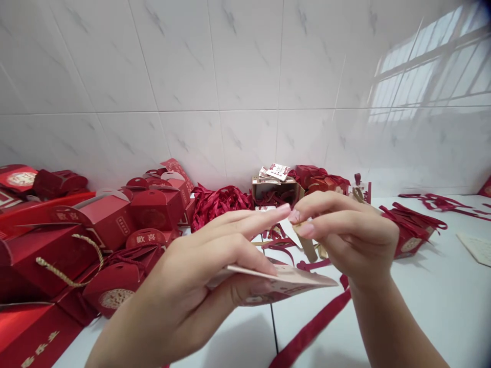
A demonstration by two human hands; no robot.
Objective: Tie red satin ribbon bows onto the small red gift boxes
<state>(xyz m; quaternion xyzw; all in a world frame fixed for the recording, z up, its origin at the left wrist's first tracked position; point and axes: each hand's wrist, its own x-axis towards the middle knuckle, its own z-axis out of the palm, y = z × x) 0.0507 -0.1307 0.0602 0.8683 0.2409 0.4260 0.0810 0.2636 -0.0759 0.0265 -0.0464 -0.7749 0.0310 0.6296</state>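
My left hand (207, 266) is closed on a thin printed card (295, 278), pale on top with red print on its lower face. The card lies nearly flat, between the thumb and a finger. The index finger reaches right, towards my right fingertips. My right hand (341, 230) pinches a narrow tan and white strip (307, 245) between thumb and fingers, just above the card; what the strip is I cannot tell. A dark red ribbon (314, 327) runs from behind the card down to the near edge; whether it is joined to the card is hidden.
Red gift boxes (153, 207) crowd the left, one with a rope handle (71, 278). A heap of red ribbon (222, 202) lies by the tiled wall (245, 76), beside an open carton (276, 191) topped with cards. A ribboned red box (410, 230) stands at right.
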